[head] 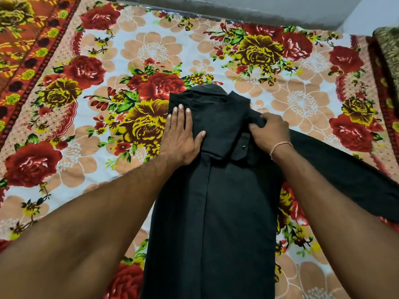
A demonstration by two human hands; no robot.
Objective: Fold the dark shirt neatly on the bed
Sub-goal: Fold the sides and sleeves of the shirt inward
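Note:
The dark shirt (211,212) lies lengthwise on the bed, collar at the far end, its body narrowed into a long strip. One sleeve is folded across the upper part, its buttoned cuff showing near the middle. The other sleeve (345,173) trails out to the right over the sheet. My left hand (181,134) rests flat, fingers apart, on the shirt's upper left edge. My right hand (269,132) pinches a fold of dark fabric at the right shoulder.
A floral bedsheet (129,61) with red and yellow roses covers the bed. A grey wall (259,9) runs along the far edge. A patterned cushion or pillow (388,46) sits at the far right.

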